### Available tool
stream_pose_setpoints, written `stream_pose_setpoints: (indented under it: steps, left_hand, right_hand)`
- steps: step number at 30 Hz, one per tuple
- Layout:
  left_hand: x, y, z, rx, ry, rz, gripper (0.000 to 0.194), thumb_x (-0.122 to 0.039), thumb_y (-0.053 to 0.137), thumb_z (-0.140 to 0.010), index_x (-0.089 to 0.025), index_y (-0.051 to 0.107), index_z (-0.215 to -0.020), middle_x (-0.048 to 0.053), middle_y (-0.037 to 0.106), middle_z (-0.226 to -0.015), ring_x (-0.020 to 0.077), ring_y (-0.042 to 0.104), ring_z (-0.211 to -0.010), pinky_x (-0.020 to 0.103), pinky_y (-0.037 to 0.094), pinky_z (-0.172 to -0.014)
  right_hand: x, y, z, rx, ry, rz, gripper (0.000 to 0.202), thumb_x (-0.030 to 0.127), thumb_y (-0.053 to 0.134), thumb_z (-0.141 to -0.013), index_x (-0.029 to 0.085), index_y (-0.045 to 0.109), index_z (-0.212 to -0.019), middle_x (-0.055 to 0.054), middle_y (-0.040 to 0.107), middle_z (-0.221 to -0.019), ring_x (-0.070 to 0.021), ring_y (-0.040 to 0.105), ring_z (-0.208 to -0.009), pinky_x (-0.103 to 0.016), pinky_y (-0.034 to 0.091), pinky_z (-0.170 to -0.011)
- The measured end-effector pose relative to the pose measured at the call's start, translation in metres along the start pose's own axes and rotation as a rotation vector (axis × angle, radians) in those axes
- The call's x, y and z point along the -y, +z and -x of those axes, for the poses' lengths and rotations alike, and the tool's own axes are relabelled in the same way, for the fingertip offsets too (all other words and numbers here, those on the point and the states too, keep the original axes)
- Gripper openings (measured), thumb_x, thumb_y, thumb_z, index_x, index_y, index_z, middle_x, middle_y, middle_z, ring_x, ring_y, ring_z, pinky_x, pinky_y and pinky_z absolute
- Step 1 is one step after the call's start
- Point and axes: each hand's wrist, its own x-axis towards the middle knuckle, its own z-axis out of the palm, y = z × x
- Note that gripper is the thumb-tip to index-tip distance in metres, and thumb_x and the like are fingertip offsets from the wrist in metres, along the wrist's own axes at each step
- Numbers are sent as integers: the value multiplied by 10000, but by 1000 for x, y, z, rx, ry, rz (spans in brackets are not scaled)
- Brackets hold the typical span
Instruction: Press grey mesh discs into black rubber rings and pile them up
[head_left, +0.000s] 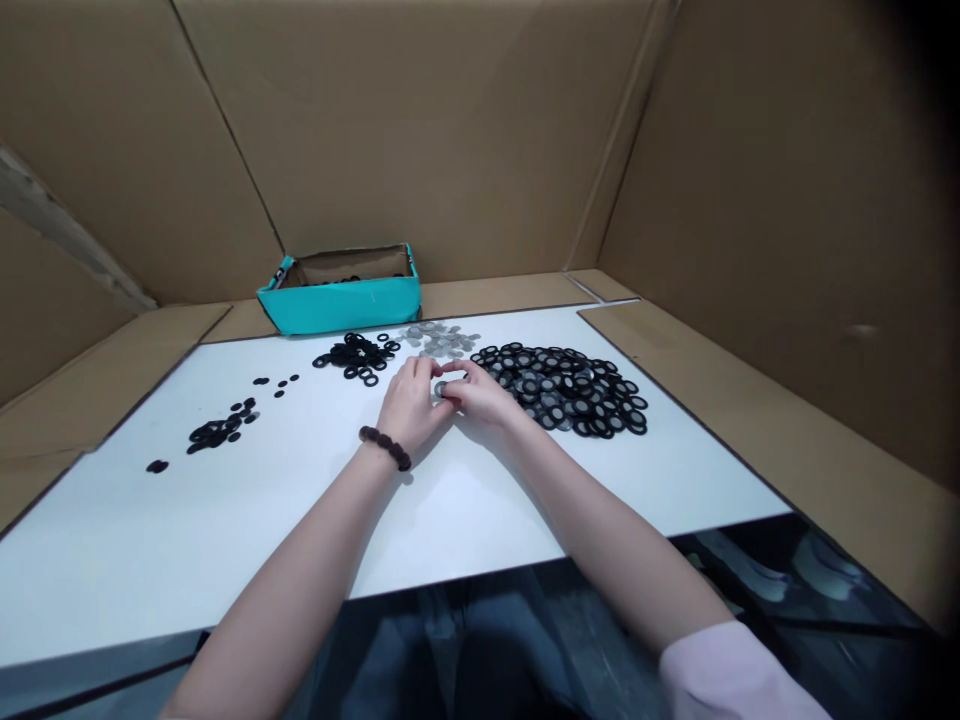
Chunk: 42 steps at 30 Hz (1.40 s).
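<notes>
My left hand [411, 402], with a dark beaded bracelet [385, 446] at its wrist, and my right hand [480, 394] meet over the middle of the white table. A small grey disc with a dark rim [441, 388] is between them, pinched in the fingers of my right hand. My left hand's fingers are curled close against it; what they hold is hidden. Just right of my hands spreads a large pile of black rings with grey centres [581, 390]. Behind them lie loose grey discs [439, 338], and to their left a heap of black rings [356, 352].
A turquoise-fronted box [341, 306] with dark pieces inside stands at the back left. Small black discs [217, 430] are scattered on the left of the white table [262, 530]. Cardboard walls [420, 130] rise behind and on both sides.
</notes>
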Motion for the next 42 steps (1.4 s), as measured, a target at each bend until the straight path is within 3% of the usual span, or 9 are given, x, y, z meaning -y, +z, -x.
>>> stream_pose_setpoints:
  steps: [4, 11, 16, 19, 21, 24, 28, 36, 42]
  left_hand:
    - [0, 1, 0, 27, 37, 47, 176, -149, 556, -709, -164, 512, -878, 77, 539, -925, 223, 525, -918, 385, 441, -844]
    - [6, 0, -2, -37, 162, 32, 353, -39, 441, -702, -164, 542, -1017, 90, 577, -1034, 214, 523, -1013, 368, 430, -902]
    - [43, -14, -11, -285, -325, -274, 238, -141, 425, -806, -115, 592, -973, 149, 603, -1005, 282, 536, -1015, 432, 413, -907]
    - [67, -24, -12, -368, -596, -406, 276, -201, 420, -845, -102, 591, -1039, 191, 589, -1086, 324, 523, -1075, 465, 402, -918]
    - [77, -27, -11, -319, -720, -424, 303, -239, 456, -846, -88, 582, -1076, 213, 578, -1127, 344, 518, -1102, 467, 401, -923]
    - [82, -28, -9, -235, -788, -421, 281, -277, 500, -836, -108, 603, -1037, 213, 581, -1139, 356, 511, -1130, 466, 399, -932]
    - [81, -28, -10, -252, -788, -406, 222, -276, 513, -831, -143, 593, -990, 194, 588, -1128, 345, 528, -1117, 475, 408, -915]
    - [92, -25, -13, -474, -757, -88, 97, -196, 548, -783, -173, 558, -876, 59, 638, -833, 213, 608, -861, 345, 449, -835]
    - [109, -26, -13, -533, -815, -61, 12, -186, 584, -729, -181, 573, -732, 67, 607, -793, 243, 568, -905, 388, 421, -893]
  right_hand:
    - [2, 1, 2, 15, 7, -13, 362, 72, 499, -545, 170, 479, -892, 83, 470, -478, -80, 403, -419, -194, 259, -447]
    - [-3, -3, -4, -103, -134, 186, 331, 90, 467, -626, 200, 415, -934, 64, 463, -591, -126, 467, -528, -239, 365, -531]
    - [-3, -20, -9, -517, -568, 679, 273, 54, 419, -715, 178, 451, -956, -63, 550, -813, -226, 498, -868, -349, 399, -792]
    - [1, -31, -10, -642, -566, 862, 223, 53, 400, -765, 155, 506, -933, -123, 593, -904, -259, 465, -944, -374, 378, -846]
    - [3, -39, -12, -678, -518, 929, 207, 58, 403, -785, 147, 548, -903, -134, 613, -914, -265, 459, -952, -375, 372, -864]
    - [3, -49, -15, -692, -397, 1030, 207, 62, 434, -790, 135, 611, -867, -147, 632, -904, -279, 465, -961, -388, 366, -869]
    - [3, -55, -16, -718, -305, 1160, 183, 113, 511, -801, 115, 670, -892, -187, 614, -1003, -319, 450, -1021, -408, 360, -863]
    - [-4, -38, -16, -623, -598, 1108, 209, 168, 513, -845, 143, 657, -994, -136, 604, -1001, -279, 455, -988, -388, 355, -857]
    - [-8, -34, -18, -558, -588, 1106, 182, 175, 500, -860, 146, 656, -951, -127, 608, -986, -269, 453, -987, -385, 350, -854]
